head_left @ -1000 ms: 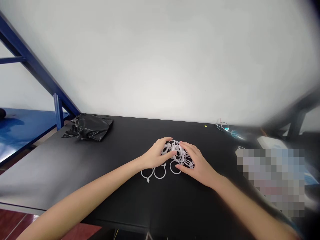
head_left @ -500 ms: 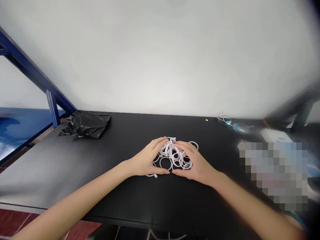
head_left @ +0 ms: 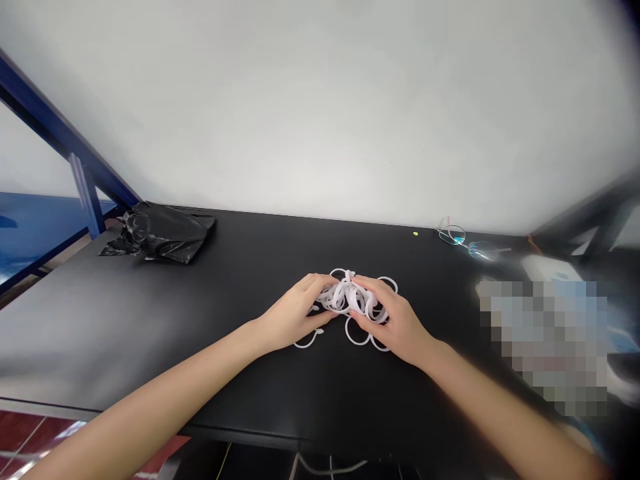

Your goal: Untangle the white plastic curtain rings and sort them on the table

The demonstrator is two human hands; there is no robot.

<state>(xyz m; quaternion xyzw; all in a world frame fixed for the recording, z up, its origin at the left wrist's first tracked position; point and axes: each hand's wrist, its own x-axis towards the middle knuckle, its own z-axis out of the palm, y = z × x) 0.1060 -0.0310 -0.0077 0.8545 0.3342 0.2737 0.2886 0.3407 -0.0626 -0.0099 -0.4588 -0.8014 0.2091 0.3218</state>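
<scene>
A heap of white plastic rings (head_left: 350,297) lies in the middle of a black table (head_left: 210,313). My left hand (head_left: 295,313) cups the heap from the left, its fingers curled into the rings. From the right, my right hand (head_left: 393,320) closes over the heap, fingers bent round several rings. A few loose rings (head_left: 357,333) lie flat at the near edge of the heap, between my two hands.
A crumpled black plastic bag (head_left: 160,233) lies at the table's far left. A pair of glasses (head_left: 460,239) and a small yellow speck (head_left: 415,233) sit at the far right by the white wall. A blue metal frame (head_left: 80,180) stands to the left. A blurred patch covers the right side.
Both hands have gathered the rings tighter, going from flat around the heap to curled into it. The view has shifted slightly to the right.
</scene>
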